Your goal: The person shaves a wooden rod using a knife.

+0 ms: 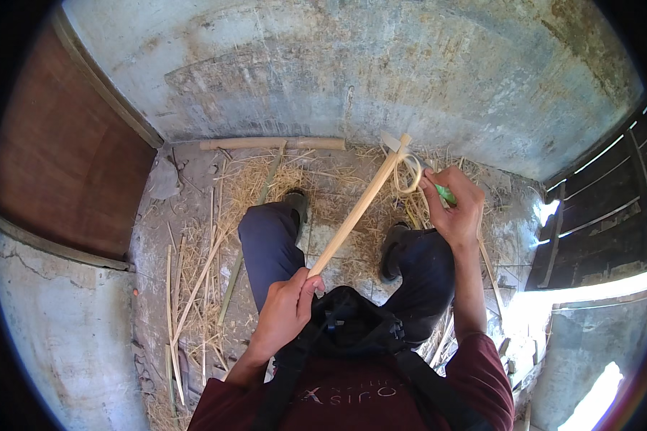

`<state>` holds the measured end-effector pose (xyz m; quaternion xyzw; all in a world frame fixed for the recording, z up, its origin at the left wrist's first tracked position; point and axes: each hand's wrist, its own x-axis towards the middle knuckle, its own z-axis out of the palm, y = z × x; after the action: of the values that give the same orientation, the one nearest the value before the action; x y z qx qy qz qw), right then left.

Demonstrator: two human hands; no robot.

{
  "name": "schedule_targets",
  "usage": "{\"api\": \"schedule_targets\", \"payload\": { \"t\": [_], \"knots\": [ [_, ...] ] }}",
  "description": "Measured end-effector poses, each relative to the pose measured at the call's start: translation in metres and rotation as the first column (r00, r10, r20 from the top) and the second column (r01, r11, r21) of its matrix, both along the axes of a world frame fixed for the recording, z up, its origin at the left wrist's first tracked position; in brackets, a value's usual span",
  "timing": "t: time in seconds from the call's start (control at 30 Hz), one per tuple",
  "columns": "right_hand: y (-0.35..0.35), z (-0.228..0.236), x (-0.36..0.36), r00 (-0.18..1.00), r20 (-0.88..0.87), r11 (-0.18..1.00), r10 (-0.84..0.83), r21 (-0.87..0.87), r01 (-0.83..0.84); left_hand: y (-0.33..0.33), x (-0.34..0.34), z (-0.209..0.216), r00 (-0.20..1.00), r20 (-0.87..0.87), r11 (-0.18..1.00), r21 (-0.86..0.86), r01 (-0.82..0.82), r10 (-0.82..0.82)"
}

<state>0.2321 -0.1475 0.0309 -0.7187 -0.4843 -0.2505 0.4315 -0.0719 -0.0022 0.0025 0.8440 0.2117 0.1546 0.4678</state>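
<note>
My left hand (284, 312) is closed around the near end of a pale bamboo stick (356, 213), which slants up and away to the right between my knees. My right hand (456, 205) grips a knife by its handle, a green part (446, 194) showing under the fingers. The knife blade (390, 141) crosses the stick close to its far end, and part of it is hidden behind the wood. A thin curled bamboo shaving (417, 174) loops beside the blade, just left of my right fingers.
Straw-like shavings (255, 179) litter the floor around my shoes. Several long strips (194, 309) lie on the left, one greenish (231, 284). A bamboo pole (316, 144) rests along the base of the stained wall (323, 65). Dark slats (597, 223) stand at right, a brown panel (72, 144) at left.
</note>
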Motion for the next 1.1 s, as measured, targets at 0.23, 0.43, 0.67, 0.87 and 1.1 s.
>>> {"api": "schedule_targets", "payload": {
  "t": [0.23,0.43,0.67,0.87,1.1],
  "knots": [
    [0.005,0.001,0.004,0.991,-0.095,0.995,0.096,0.025,-0.094,-0.004,0.002,-0.001,0.999,-0.001,0.999,0.004,-0.037,0.037],
    [0.006,0.003,0.003,0.985,-0.033,0.986,0.168,-0.014,-0.168,-0.008,0.006,-0.002,1.0,0.005,1.0,0.026,0.01,-0.01],
    [0.009,0.003,0.019,0.979,-0.044,0.975,0.201,0.101,-0.196,-0.013,0.004,-0.001,1.0,0.025,0.999,0.034,-0.001,0.001],
    [0.016,0.004,0.031,0.957,-0.045,0.958,0.287,0.034,-0.286,-0.016,0.003,-0.003,1.0,0.027,1.0,0.018,0.001,-0.002],
    [0.015,0.002,0.035,0.966,0.021,0.965,0.256,0.046,-0.257,-0.013,0.002,-0.004,0.999,0.049,1.0,0.025,-0.002,0.001]
  ]
}}
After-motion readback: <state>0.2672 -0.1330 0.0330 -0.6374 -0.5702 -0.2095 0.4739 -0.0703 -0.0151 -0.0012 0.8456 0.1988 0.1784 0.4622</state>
